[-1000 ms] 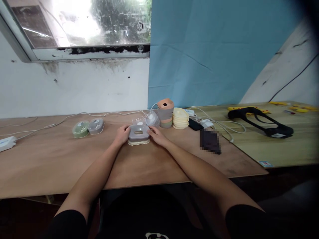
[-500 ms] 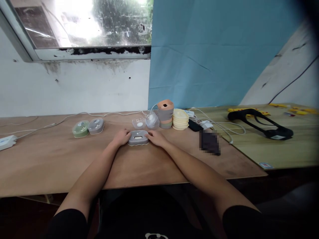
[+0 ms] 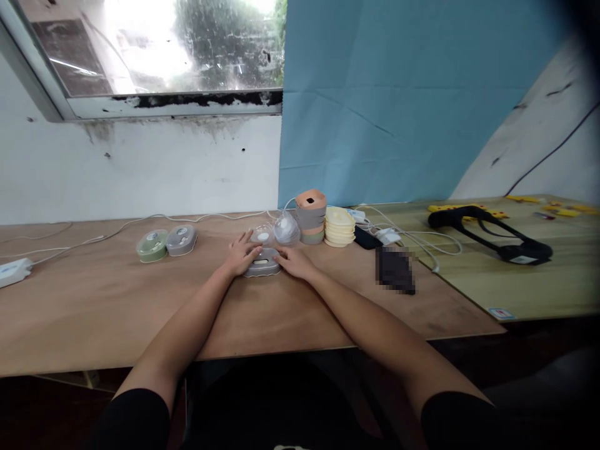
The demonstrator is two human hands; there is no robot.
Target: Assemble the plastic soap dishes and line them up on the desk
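In front of me on the table lies a small grey oval box (image 3: 263, 270) with a clear cover and a slot in its top. My left hand (image 3: 244, 255) rests over its left edge, fingers spread, the thumb side touching the cover. At the right end my right hand (image 3: 296, 261) grips the box, its fingertips partly hidden. Just behind stand clear plastic covers (image 3: 285, 229), nested together, and another clear cover (image 3: 262, 235). Beside them rises a stack of orange, grey and green box shells (image 3: 311, 217), next to a pile of pale yellow bases (image 3: 339, 228).
Off to the left sit a green covered box (image 3: 152, 247) and a grey covered box (image 3: 180, 241). A white power strip (image 3: 15, 272) and cables lie further left. On the right are a black phone-like object (image 3: 367, 238), a blurred dark item (image 3: 396, 270) and a black frame (image 3: 492, 234).
My left hand has shifted from the box's left side up over its edge, and its fingers have spread. The right hand stays at the right end.
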